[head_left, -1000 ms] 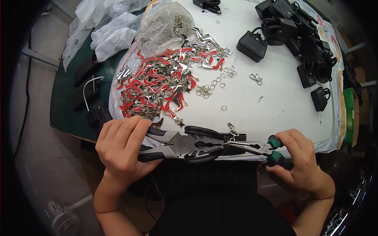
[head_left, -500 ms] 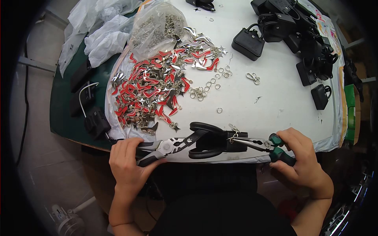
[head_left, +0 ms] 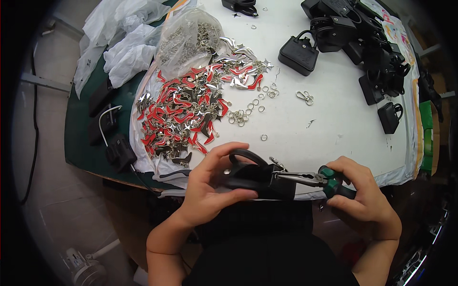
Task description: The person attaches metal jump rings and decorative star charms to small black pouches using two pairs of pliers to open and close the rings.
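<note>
My left hand [head_left: 205, 188] grips a small black handbag [head_left: 281, 191] by its handle end, thumb below and fingers above. The bag lies tilted at the table's front edge, its looped handle [head_left: 250, 155] pointing left. My right hand [head_left: 360, 188] is closed around green-and-black needle-nose pliers [head_left: 307, 179]. Their jaws reach left to the bag's edge, at a small metal fitting. A silvery clasp or chain piece [head_left: 277, 164] shows just above the jaws. Past my left wrist stick out the grey handles of another pair of pliers [head_left: 174, 175]; its head is hidden behind the hand.
Red, silver and black shoe-shaped charms [head_left: 181, 112] are heaped on the left, beside a clear bag of metal pieces [head_left: 193, 40]. Loose rings [head_left: 241, 117] and a clasp [head_left: 305, 97] lie mid-table. Black mini bags [head_left: 334, 33] pile up at the right; white plastic bags [head_left: 126, 52] lie far left.
My left hand has let go of the grey pliers, moved right and taken hold of the black handbag. The grey pliers now lie to its left. My right hand keeps its pliers at the bag.
</note>
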`<action>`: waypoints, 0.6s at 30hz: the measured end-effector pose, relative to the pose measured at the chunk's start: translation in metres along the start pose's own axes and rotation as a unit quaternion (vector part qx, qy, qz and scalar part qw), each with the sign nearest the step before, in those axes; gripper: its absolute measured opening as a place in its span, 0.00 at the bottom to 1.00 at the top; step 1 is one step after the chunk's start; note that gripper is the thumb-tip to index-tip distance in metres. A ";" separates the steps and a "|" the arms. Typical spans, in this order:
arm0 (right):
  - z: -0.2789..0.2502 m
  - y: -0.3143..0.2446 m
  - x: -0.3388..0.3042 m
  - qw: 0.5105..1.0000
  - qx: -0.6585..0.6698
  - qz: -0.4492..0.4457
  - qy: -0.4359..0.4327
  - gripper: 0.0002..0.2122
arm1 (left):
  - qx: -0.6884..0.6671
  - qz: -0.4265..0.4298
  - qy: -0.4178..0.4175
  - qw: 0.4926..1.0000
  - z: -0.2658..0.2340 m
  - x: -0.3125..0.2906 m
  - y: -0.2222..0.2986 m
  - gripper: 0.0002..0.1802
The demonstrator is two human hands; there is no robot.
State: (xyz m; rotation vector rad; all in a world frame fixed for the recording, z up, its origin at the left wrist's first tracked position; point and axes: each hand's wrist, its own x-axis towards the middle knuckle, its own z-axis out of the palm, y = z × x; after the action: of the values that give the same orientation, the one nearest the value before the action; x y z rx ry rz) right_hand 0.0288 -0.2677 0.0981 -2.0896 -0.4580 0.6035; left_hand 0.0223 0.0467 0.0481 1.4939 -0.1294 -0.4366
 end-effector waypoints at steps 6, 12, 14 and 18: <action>-0.018 0.068 -0.004 0.930 -0.224 0.044 0.288 0.19 | -0.153 -0.018 -0.008 0.988 -0.002 0.008 -0.005 0.41; -0.029 0.148 -0.010 0.823 -0.430 0.079 0.363 0.26 | -0.136 -0.001 -0.033 0.990 -0.004 0.012 -0.005 0.42; -0.026 0.131 -0.003 0.815 -0.478 0.070 0.319 0.29 | -0.129 -0.009 -0.014 0.992 -0.003 0.007 -0.004 0.42; -0.014 0.086 0.022 0.836 -0.443 0.014 0.322 0.27 | -0.102 -0.004 -0.014 0.995 -0.001 0.008 -0.004 0.38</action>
State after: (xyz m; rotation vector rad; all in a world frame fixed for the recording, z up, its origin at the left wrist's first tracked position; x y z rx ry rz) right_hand 0.0633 -0.3117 0.0275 -2.9849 -0.3271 -0.4375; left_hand 0.0291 0.0448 0.0428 1.2876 -0.0974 -0.4639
